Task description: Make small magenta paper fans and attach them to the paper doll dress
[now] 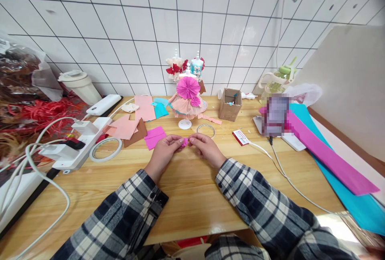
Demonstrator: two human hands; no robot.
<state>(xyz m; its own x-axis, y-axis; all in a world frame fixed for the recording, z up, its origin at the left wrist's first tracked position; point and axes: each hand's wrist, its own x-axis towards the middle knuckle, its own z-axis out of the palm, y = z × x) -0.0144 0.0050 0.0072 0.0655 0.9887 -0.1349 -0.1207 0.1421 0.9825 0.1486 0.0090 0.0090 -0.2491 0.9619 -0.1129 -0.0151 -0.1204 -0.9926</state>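
Note:
Between my two hands, above the middle of the wooden table, is a small piece of pleated magenta paper (184,143). My left hand (166,151) pinches it from the left, thumb against fingers. From the right, the fingertips of my right hand (207,149) close together at its edge. Just beyond stands a small dress form (189,97) in a peach paper skirt, with a large magenta paper rosette on its chest and a smaller one at the waist. A folded magenta paper (154,137) lies left of my left hand, and a tape roll (206,130) lies behind my right hand.
Two more dressed forms (175,69) stand behind. Peach paper scraps (126,126), another tape roll (106,149) and a power strip (81,151) with cables lie left. A cardboard box (230,105), a red-white packet (240,137), a phone and long coloured paper sheets (331,151) are right.

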